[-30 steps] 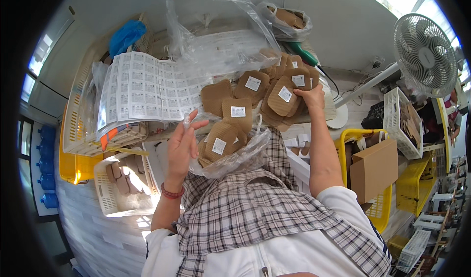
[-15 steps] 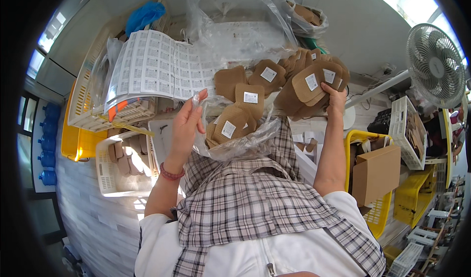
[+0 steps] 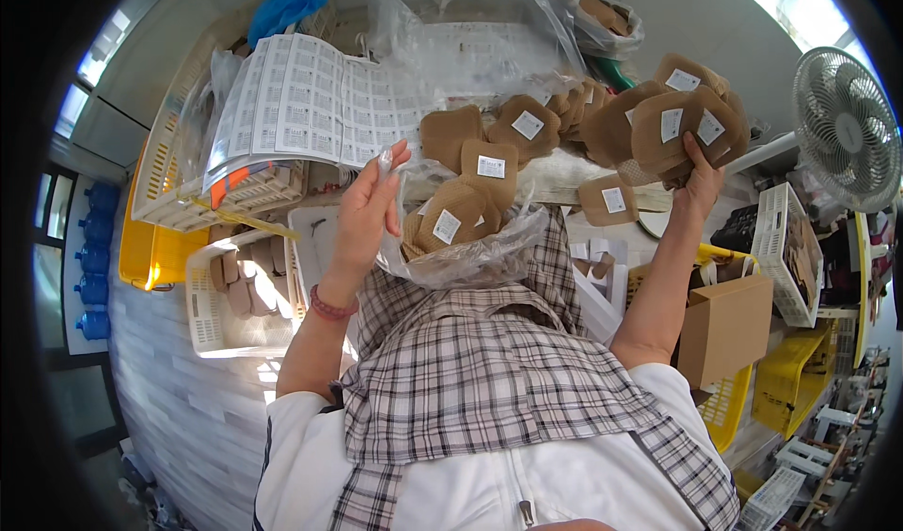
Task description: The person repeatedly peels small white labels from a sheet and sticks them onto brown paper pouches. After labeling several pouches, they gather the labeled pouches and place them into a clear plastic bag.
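Note:
My right hand (image 3: 701,178) grips a fanned bunch of brown rounded pads (image 3: 649,128), several bearing white labels, above the right end of the work surface. My left hand (image 3: 372,197) is raised with its fingers apart, near the label sheets; something small and shiny shows at a fingertip, too small to name. Beside that hand, a clear plastic bag (image 3: 513,253) in front of my lap holds more labelled pads (image 3: 435,234). Other pads (image 3: 451,134) lie on the surface behind it. One labelled pad (image 3: 594,204) rests alone at the near edge.
Sheets of printed white labels (image 3: 292,108) lie over a cream crate (image 3: 169,174) at left. A standing fan (image 3: 847,126) is at right. A cardboard box (image 3: 724,329) sits in a yellow basket (image 3: 724,418). Another crate (image 3: 199,315) stands at lower left.
My right hand has moved right and slightly away with the bunch, which is fanned wider. The lone pad now shows at the near edge. My left hand shifts only slightly.

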Available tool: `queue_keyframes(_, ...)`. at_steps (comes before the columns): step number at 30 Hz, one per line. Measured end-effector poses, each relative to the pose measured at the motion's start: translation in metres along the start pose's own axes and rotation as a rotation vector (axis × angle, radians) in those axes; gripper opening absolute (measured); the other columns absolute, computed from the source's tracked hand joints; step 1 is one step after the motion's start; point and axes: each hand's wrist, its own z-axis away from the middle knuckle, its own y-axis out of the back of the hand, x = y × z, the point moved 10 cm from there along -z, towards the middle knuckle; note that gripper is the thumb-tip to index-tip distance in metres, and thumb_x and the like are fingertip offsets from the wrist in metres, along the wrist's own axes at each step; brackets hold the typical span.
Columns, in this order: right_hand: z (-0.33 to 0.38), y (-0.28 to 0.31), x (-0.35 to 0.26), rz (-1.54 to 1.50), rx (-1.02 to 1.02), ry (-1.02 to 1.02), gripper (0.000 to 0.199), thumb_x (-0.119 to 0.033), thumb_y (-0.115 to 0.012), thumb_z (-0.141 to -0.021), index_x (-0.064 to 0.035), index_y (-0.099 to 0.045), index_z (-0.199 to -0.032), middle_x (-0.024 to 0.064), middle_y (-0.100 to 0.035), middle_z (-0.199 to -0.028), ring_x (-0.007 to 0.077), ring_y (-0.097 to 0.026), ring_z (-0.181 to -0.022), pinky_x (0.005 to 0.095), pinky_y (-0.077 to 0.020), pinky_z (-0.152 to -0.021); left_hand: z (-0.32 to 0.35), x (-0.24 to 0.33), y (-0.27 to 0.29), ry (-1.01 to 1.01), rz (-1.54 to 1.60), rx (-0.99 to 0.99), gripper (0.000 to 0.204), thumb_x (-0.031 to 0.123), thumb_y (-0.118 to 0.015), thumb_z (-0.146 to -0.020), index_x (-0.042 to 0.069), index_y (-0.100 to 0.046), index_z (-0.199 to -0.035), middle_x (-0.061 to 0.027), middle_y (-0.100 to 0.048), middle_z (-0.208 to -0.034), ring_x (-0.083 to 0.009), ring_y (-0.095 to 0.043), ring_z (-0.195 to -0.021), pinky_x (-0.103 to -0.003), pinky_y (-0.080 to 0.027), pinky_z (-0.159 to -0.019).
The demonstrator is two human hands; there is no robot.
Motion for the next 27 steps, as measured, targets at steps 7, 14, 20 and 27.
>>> queue_keyframes(7, 0.081, -0.102, 0.035, -0.127, -0.266, -0.174, 0.051, -0.004, -0.077, -0.078, -0.0067, -0.054, -0.124, 0.0062, -0.064, -0.111, 0.0215, -0.064, -0.099, 0.0349, -0.0557, -0.085, 0.000, 0.004, -0.001, 0.019, 0.060, 0.012, 0.047, 0.016, -0.042, -0.103, 0.000, -0.037, -0.147, -0.0147, -0.053, -0.140, -0.0028, -0.042, -0.050, -0.019, -0.043, -0.050)
queue_keyframes(14, 0.213, -0.183, 0.099, 0.001, -0.701, -0.226, 0.063, 0.004, -0.083, -0.063, -0.0052, -0.053, -0.117, 0.0055, -0.063, -0.110, 0.0184, -0.061, -0.101, 0.0325, -0.0511, -0.090, 0.004, 0.020, 0.000, 0.084, 0.090, 0.062, 0.049, 0.018, -0.040, -0.104, 0.000, -0.032, -0.149, -0.0127, -0.046, -0.146, -0.0036, -0.041, -0.051, -0.021, -0.042, -0.047)
queue_keyframes(20, 0.281, -0.206, 0.131, 0.249, -1.268, -0.387, 0.092, -0.003, -0.090, -0.057, -0.0024, -0.045, -0.137, 0.0090, -0.063, -0.119, 0.0213, -0.059, -0.112, 0.0334, -0.0459, -0.099, -0.013, 0.021, 0.011, 0.150, 0.012, -0.058, 0.049, 0.017, -0.041, -0.103, 0.002, -0.032, -0.150, -0.0143, -0.039, -0.151, -0.0027, -0.041, -0.050, -0.018, -0.040, -0.043)
queue_keyframes(27, 0.315, -0.232, 0.177, 0.812, -1.672, -0.543, 0.085, -0.020, -0.090, -0.056, -0.0019, -0.053, -0.131, 0.0143, -0.068, -0.114, 0.0264, -0.066, -0.103, 0.0361, -0.0521, -0.089, 0.032, 0.047, -0.042, 0.291, 0.082, -0.550, 0.042, 0.013, -0.043, -0.101, -0.001, -0.047, -0.140, -0.0200, -0.064, -0.118, -0.0010, -0.042, -0.041, -0.015, -0.040, -0.041)
